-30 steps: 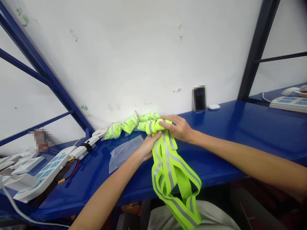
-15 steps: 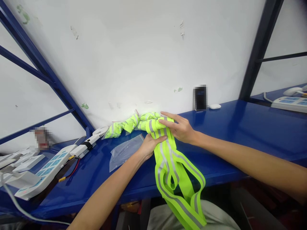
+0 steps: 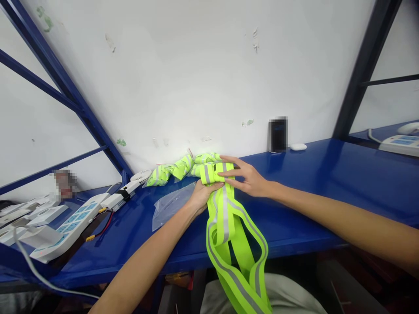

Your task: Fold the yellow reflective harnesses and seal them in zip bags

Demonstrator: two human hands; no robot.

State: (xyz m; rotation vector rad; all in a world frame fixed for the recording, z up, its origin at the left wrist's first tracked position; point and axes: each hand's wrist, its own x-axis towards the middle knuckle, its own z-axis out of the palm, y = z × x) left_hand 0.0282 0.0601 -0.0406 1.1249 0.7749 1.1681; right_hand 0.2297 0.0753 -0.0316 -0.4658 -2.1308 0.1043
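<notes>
A neon yellow-green reflective safety vest [image 3: 225, 218], made of wide straps with grey stripes, hangs in loops over the front edge of the blue table. Its upper end is folded across into a flat band above the table. My left hand [image 3: 200, 197] is closed round the gathered straps, its thumb on top just under that band. From the right, my right hand [image 3: 250, 178] has its fingers on the folded end and grips it, the fingers partly spread. Left of my left hand lies a flat clear plastic bag [image 3: 172, 205]. Several bagged yellow-green bundles [image 3: 160, 175] lie against the wall.
On the left are a white power strip [image 3: 73, 222], a small white fan [image 3: 140, 177] and a cable with yellow connectors [image 3: 104, 224]. A dark blurred device [image 3: 278, 135] and a white case [image 3: 298, 147] are at the back right of the blue table [image 3: 327, 187].
The folded band is pulled flatter, and a small dark spot now shows on it. My right fingers have shifted down along its end. The hanging loops have swung slightly left.
</notes>
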